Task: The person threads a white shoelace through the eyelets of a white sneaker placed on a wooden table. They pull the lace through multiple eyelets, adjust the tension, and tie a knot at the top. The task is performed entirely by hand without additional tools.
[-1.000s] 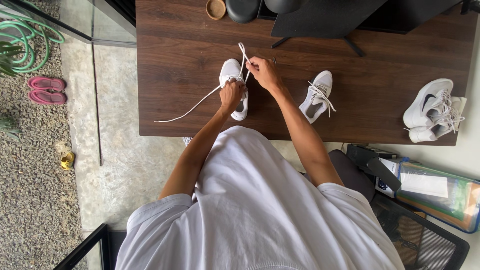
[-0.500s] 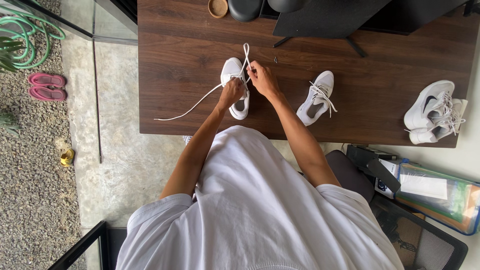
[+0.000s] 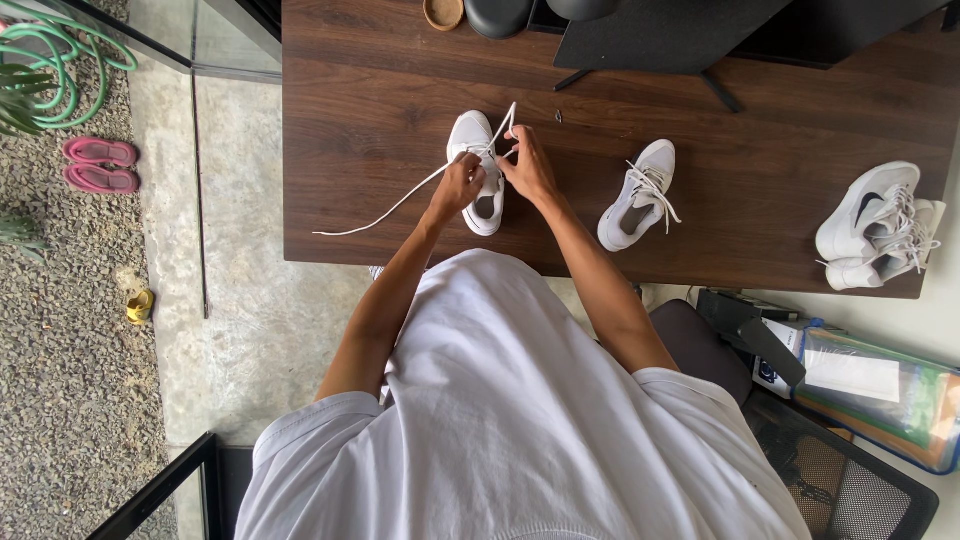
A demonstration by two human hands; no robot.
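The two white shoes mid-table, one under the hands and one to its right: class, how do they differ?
The left shoe is held by both hands, left hand and right hand; the right shoe lies untouched. The left shoe's lace trails long across the table; the right shoe's laces lie bunched on it. The left shoe points straight up the picture; the right shoe is angled. Both are white with openings facing up.

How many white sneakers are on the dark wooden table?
4. One white sneaker between the left hand and right hand; a second right of it; a stacked pair at the right edge.
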